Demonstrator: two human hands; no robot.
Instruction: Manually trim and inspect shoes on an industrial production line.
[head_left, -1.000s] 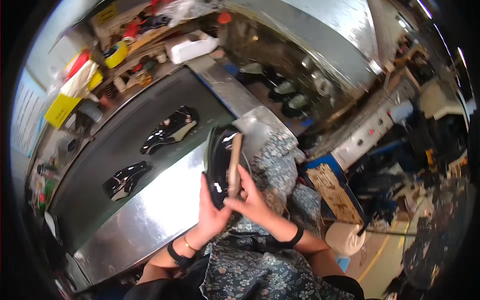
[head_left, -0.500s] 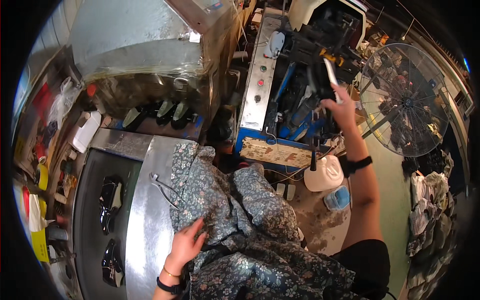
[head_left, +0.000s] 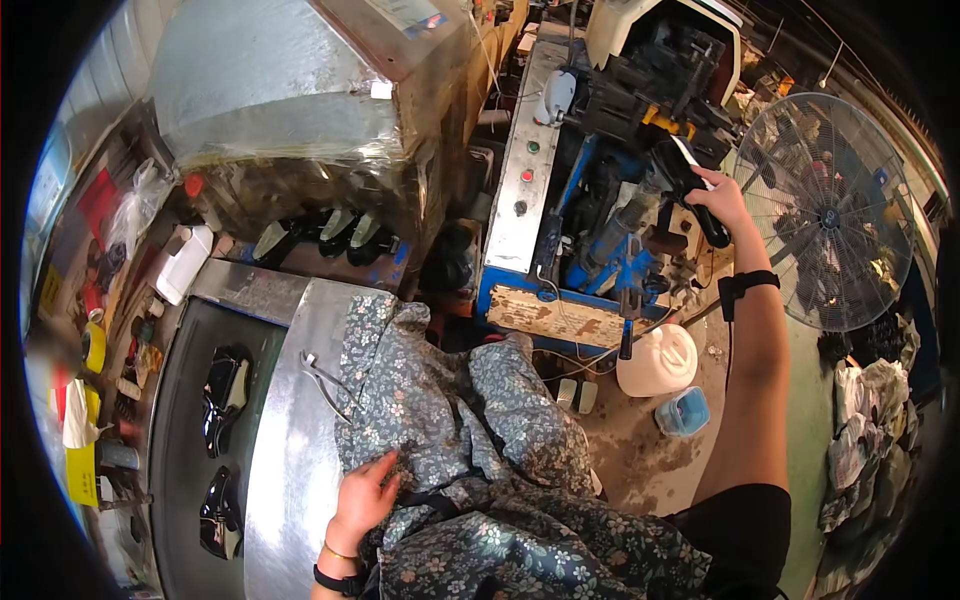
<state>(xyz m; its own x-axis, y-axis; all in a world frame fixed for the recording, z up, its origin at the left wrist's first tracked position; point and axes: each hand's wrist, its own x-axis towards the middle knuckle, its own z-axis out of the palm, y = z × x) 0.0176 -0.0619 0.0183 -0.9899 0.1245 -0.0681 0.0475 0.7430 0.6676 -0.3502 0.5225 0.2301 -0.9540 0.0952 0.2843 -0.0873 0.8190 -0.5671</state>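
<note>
Head view: your right hand (head_left: 722, 200) is closed around a black shoe (head_left: 685, 180), raised far right against the blue machine (head_left: 590, 230), so loading looks begun, not finished. Your left hand (head_left: 365, 492) rests loosely open, empty, on the floral cloth (head_left: 450, 420) beside the metal tabletop (head_left: 285, 450). A fan (head_left: 835, 215) crowds the right; floor below stays open.
</note>
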